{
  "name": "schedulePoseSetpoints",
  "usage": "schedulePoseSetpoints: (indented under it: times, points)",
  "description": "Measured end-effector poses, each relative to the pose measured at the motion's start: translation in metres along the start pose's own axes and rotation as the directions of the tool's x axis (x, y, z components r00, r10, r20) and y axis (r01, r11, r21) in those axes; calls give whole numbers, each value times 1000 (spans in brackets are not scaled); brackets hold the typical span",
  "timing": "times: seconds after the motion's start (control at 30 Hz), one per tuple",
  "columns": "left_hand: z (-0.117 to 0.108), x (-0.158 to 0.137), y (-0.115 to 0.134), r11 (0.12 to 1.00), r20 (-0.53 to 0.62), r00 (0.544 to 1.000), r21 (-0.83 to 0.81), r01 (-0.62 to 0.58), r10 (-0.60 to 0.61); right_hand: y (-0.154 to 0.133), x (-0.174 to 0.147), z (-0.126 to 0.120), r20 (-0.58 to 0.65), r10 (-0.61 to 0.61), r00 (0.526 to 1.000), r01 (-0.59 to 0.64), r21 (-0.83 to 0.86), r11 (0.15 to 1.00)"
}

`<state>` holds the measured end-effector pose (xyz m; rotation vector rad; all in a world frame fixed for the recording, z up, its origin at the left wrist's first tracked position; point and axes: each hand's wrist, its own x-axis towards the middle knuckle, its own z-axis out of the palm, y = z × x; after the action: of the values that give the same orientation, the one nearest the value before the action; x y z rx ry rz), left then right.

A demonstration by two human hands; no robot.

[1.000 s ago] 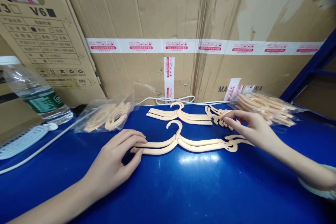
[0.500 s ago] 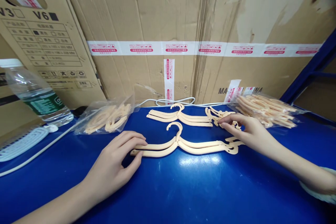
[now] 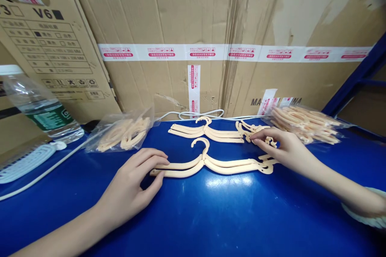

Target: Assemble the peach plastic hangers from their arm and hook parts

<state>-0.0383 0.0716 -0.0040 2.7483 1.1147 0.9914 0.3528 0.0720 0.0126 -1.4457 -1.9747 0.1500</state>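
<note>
Two cream folding clothes hangers (image 3: 183,173) lie one behind the other on the blue tabletop, their hooks together. My left hand (image 3: 138,176) has its fingers and thumb around their left ends. At their right end sits a flat cream clip-like piece (image 3: 266,168). Behind them rests a further set of cream hangers (image 3: 223,135). My right hand (image 3: 282,144) is at a small pile of thin cream hook-like pieces (image 3: 245,127), fingers drawn together at its near edge. What those fingertips hold, if anything, is hidden.
Clear bags of cream hanger parts stand left (image 3: 132,132) and right (image 3: 304,122). At far left are a water bottle (image 3: 50,116) and a pale blue hairbrush (image 3: 27,162). A white cable (image 3: 57,168) crosses the table. Cardboard boxes (image 3: 163,88) wall off the back.
The view has tilted slightly, so things sit a little higher. My right hand has shifted very little among the small pieces; my left hand keeps its place on the hanger ends.
</note>
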Motion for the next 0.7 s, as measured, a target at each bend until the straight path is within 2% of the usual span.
schedulePoseSetpoints:
  times: [0.53, 0.7]
  points:
    - [0, 1, 1, 1000, -12, 1000, 3, -7, 7, -2, 3, 4, 22, -13, 1000, 13, -29, 999]
    - [-1, 1, 2, 1000, -7, 1000, 12, -25, 25, -1, 6, 8, 24, -75, 997, 77, -75, 994]
